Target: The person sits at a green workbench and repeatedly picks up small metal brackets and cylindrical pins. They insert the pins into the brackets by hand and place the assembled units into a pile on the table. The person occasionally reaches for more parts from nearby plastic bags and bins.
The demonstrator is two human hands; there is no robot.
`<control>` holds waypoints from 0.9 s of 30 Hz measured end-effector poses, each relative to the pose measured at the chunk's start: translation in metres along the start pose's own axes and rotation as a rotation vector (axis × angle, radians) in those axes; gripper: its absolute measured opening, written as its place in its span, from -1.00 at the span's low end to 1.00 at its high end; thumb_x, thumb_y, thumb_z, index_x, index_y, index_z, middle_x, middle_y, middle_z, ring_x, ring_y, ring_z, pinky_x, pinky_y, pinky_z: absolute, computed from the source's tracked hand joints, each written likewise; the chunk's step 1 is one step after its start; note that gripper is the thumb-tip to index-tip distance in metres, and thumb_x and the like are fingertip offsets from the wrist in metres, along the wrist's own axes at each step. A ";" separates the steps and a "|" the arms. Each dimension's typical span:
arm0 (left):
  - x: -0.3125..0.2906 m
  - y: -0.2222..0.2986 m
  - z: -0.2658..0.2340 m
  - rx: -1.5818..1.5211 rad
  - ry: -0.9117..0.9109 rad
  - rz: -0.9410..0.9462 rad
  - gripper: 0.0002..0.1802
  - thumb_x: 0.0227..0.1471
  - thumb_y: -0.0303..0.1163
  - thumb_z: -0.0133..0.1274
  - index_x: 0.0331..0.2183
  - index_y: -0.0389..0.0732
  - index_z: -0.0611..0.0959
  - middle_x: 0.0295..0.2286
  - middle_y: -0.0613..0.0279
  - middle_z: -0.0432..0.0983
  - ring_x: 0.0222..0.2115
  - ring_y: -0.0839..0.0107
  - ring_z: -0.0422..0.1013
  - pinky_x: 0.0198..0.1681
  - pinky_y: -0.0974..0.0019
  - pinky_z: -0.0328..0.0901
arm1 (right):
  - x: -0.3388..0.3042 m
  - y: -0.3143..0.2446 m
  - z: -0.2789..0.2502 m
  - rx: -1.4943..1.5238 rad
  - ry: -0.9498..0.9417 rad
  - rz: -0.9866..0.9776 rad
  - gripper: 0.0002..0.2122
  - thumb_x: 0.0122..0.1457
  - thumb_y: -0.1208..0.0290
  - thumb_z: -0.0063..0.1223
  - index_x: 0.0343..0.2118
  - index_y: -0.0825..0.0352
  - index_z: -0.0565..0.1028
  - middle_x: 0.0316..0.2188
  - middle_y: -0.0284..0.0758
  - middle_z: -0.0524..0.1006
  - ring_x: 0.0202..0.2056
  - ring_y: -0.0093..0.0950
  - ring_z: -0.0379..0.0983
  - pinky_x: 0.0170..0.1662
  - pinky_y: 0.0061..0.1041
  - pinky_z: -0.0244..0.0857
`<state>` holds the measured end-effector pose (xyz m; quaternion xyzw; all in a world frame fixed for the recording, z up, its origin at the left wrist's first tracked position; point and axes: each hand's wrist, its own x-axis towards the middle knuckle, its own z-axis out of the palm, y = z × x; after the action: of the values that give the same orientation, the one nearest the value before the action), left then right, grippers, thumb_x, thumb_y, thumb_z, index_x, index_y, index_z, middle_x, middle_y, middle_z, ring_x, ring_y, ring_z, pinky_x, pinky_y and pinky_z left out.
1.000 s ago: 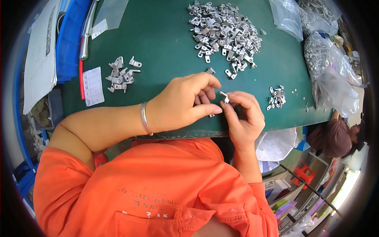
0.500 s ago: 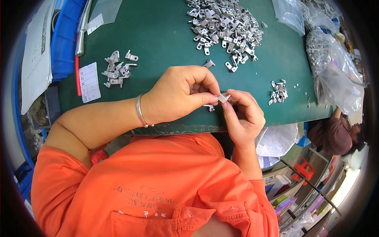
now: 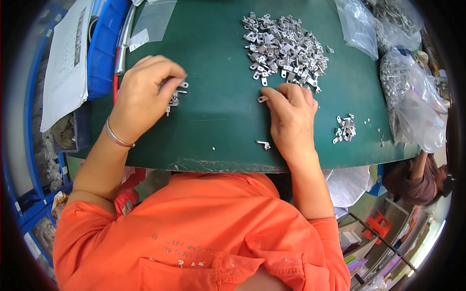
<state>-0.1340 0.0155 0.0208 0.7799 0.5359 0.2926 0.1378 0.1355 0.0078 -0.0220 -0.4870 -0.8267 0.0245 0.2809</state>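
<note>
My left hand (image 3: 148,92), a bangle on its wrist, is over a small heap of metal brackets (image 3: 174,101) at the left. Its fingers are curled closed, slightly blurred, and hide most of that heap; whatever they may hold cannot be made out. One bracket (image 3: 184,85) shows just beyond its fingertips. At the near edge of the large bracket pile (image 3: 286,48), my right hand (image 3: 293,111) has thumb and fingers closed on a small flat metal bracket (image 3: 262,99) with a hole in its end. Another loose bracket (image 3: 263,144) lies nearer me, left of my right wrist.
A small cluster of metal parts (image 3: 344,128) sits on the green table (image 3: 218,131) at the right. Clear plastic bags (image 3: 412,97) stand along the right edge. A blue bin (image 3: 104,53) and papers (image 3: 65,63) are at the left. Another person (image 3: 415,179) is at the far right.
My hands have come apart from the bracket they held together. The left has moved left to the small heap; the right has moved forward to a bracket by the large pile. The view has shifted slightly.
</note>
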 end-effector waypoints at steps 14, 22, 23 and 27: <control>0.022 0.065 0.061 -1.179 -0.582 -0.470 -0.87 0.12 -0.53 0.04 -0.27 -0.36 0.57 -0.38 0.23 0.53 -0.39 0.56 0.47 -0.31 0.49 0.40 | -0.031 -0.018 -0.022 0.741 0.173 0.345 -0.68 -0.01 0.69 0.22 -0.16 0.44 0.43 -0.35 -0.28 0.57 -0.38 -0.58 0.53 -0.36 -0.64 0.40; 0.001 0.058 0.080 -0.663 -0.255 0.215 -0.84 -0.14 -0.73 0.12 -0.43 -0.29 0.60 -0.41 0.21 0.53 -0.36 0.29 0.50 -0.30 0.40 0.40 | -0.042 -0.007 -0.033 0.524 0.046 0.104 -0.84 -0.10 0.71 0.24 -0.42 0.39 0.55 -0.35 -0.20 0.55 -0.35 -0.34 0.51 -0.29 -0.48 0.40; -0.004 0.058 0.087 -0.622 -0.208 0.296 -0.83 -0.22 -0.71 0.14 -0.47 -0.26 0.59 -0.42 0.19 0.51 -0.37 0.17 0.46 -0.27 0.32 0.37 | -0.043 -0.003 -0.030 0.409 0.094 0.121 -0.85 -0.09 0.72 0.20 -0.41 0.40 0.55 -0.36 -0.19 0.55 -0.35 -0.31 0.51 -0.29 -0.47 0.39; -0.008 0.054 0.092 -0.473 -0.251 0.437 -0.86 -0.20 -0.62 0.19 -0.47 -0.27 0.59 -0.43 0.20 0.50 -0.37 0.17 0.40 -0.22 0.24 0.31 | -0.022 0.013 -0.020 0.071 0.123 0.230 -0.82 -0.02 0.62 0.18 -0.30 0.36 0.52 -0.40 -0.24 0.51 -0.36 -0.25 0.42 -0.26 -0.36 0.30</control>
<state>-0.0391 -0.0037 -0.0261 0.8526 0.2526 0.3329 0.3137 0.1633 -0.0083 -0.0192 -0.5690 -0.7450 0.0559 0.3437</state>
